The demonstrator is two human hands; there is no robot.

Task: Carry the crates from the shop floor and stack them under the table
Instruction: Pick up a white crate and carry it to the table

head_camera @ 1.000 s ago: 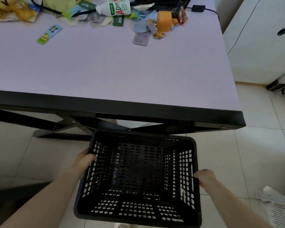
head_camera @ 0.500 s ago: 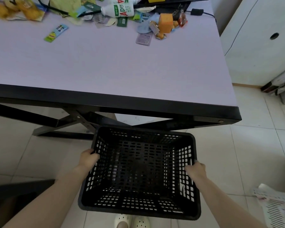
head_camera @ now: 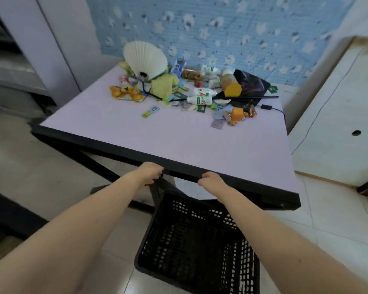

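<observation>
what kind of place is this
Probably a small shop's back corner or a home room. A table is littered with snack packets and drink bottles, a black shopping crate sits on a tiled floor, and patterned wallpaper lines the wall.

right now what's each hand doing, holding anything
Left hand: fingers curled near the table edge, off the crate; grip cannot be told.
Right hand: fingers curled at the table edge, off the crate; grip cannot be told.
</observation>
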